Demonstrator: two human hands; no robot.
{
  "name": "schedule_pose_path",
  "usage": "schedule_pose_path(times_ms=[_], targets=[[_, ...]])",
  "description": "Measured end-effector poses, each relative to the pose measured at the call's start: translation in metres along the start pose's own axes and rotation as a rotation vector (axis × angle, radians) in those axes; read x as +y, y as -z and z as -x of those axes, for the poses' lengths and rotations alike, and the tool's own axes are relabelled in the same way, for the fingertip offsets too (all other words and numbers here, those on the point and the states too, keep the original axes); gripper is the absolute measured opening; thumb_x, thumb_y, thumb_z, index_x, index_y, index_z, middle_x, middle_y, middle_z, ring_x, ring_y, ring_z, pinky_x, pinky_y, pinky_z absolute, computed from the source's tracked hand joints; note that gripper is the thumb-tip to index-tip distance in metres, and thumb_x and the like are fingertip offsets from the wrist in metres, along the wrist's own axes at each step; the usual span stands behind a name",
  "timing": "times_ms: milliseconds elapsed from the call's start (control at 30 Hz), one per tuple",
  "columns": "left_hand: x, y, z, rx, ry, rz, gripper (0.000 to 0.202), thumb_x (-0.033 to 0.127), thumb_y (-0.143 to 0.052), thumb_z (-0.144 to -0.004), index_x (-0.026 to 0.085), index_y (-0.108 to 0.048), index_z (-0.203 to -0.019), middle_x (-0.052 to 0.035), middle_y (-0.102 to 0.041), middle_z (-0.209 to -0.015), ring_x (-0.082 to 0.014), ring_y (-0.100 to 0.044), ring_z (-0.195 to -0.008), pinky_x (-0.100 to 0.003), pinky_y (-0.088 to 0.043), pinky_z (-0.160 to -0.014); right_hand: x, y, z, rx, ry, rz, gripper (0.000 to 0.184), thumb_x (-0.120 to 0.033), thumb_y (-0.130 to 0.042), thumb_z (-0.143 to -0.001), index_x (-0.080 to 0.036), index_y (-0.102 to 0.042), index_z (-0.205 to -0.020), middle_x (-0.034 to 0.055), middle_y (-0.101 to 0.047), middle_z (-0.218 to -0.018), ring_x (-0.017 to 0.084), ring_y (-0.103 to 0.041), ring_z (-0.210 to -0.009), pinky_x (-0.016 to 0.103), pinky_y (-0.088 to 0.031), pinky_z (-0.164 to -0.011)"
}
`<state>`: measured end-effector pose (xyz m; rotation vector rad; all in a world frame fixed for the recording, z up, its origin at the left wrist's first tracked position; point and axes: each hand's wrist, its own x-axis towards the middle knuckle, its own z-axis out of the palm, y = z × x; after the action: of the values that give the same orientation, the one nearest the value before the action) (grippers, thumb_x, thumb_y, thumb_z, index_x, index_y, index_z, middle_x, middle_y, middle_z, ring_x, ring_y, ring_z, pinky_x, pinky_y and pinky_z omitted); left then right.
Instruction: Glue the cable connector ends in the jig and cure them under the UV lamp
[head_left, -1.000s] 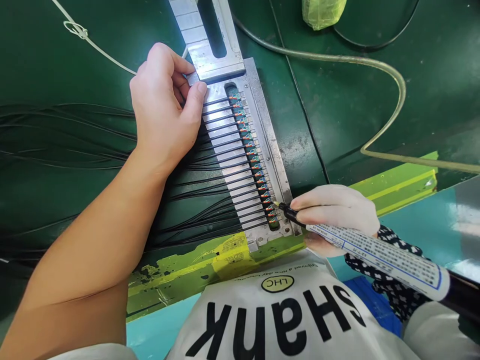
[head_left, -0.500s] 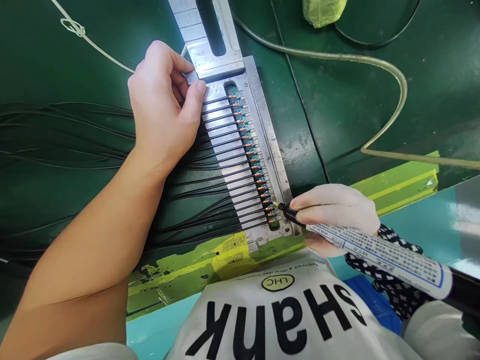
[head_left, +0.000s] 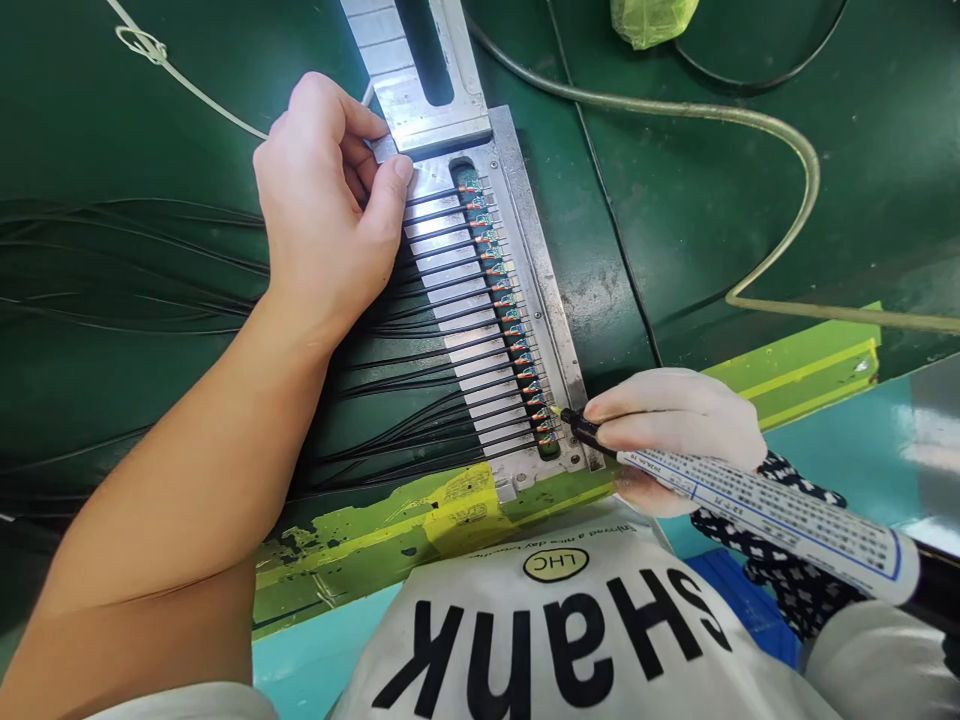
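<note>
Almost everything matches the earlier views; the small change is at the marker pen [head_left: 769, 517], whose pale nib now sits a touch closer to the near end of the row — suggesting, as a judgement, that the work is inching along rather than jumping. The right hand [head_left: 679, 420] is closed around the pen's barrel, the nib at the row's right edge, contact too fine to confirm. The left hand [head_left: 330, 200], half curled, pinches the far left corner of the metal fixture [head_left: 551, 300], which lies on the green table [head_left: 660, 185] in front of the person. Counted: one pen, one fixture, one slotted plate [head_left: 442, 122] at its far end, and well over a dozen tiny circuit boards [head_left: 517, 345] with black cables [head_left: 390, 430] — too crowded for an exact number.
</note>
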<state>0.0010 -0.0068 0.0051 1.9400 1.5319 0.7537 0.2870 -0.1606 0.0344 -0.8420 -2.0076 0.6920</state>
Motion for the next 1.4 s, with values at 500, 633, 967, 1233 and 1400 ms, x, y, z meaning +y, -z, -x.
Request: schedule_pose_path(times_ms=[500,633,967,1233,1400], targets=[[-0.0009,0.0004,0.0007,-0.018,-0.052,0.026,0.037,0.056,-0.049,-0.080,0.039,-0.052,-0.113,-0.0105,-0.057,-0.081,-0.0380,-0.054,-0.118,-0.050,-0.033,-0.081,0.0005,-0.0004,0.0001,0.003,-0.008,-0.014,0.017,-0.029,-0.070,-0.085,-0.018,-0.072,-0.099,0.0061,-0.077,-0.097,0.019,-0.076,-0.084,0.029,-0.068,-0.074],[-0.0006,-0.0003,0.0002,0.015,-0.030,0.000,0.031,0.057,-0.046,-0.085,0.039,-0.054,-0.109,-0.0102,-0.058,-0.092,-0.0360,-0.058,-0.110,-0.050,-0.035,-0.082,0.0003,0.0013,-0.0014,-0.024,-0.018,-0.034,0.019,-0.027,-0.072,-0.084,-0.015,-0.072,-0.099,0.0086,-0.077,-0.099,0.019,-0.076,-0.088,0.027,-0.067,-0.080],[0.0013,0.0002,-0.0001,0.004,0.033,0.008,0.033,0.056,-0.051,-0.079,0.041,-0.054,-0.109,-0.0094,-0.054,-0.078,-0.0394,-0.055,-0.114,-0.056,-0.035,-0.087,0.0006,0.0025,-0.0033,-0.031,-0.026,-0.040,0.021,-0.025,-0.075,-0.080,-0.015,-0.072,-0.099,0.0083,-0.077,-0.098,0.019,-0.076,-0.088,0.027,-0.067,-0.080],[0.0023,0.0007,0.0003,-0.003,0.044,-0.013,0.037,0.061,-0.049,-0.081,0.038,-0.054,-0.109,-0.0097,-0.056,-0.083,-0.0374,-0.055,-0.116,-0.053,-0.035,-0.087,0.0022,0.0022,-0.0037,-0.036,0.001,-0.011,0.022,-0.025,-0.074,-0.082,-0.016,-0.071,-0.102,0.0096,-0.078,-0.098,0.021,-0.077,-0.085,0.030,-0.068,-0.076],[-0.0006,-0.0019,-0.0007,0.017,0.020,0.002,0.036,0.056,-0.052,-0.078,0.036,-0.054,-0.108,-0.0091,-0.056,-0.089,-0.0379,-0.055,-0.116,-0.054,-0.036,-0.089,-0.0020,0.0043,0.0025,0.006,0.005,0.002,0.022,-0.031,-0.074,-0.084,-0.017,-0.072,-0.101,0.0084,-0.077,-0.102,0.019,-0.077,-0.086,0.028,-0.067,-0.079]])
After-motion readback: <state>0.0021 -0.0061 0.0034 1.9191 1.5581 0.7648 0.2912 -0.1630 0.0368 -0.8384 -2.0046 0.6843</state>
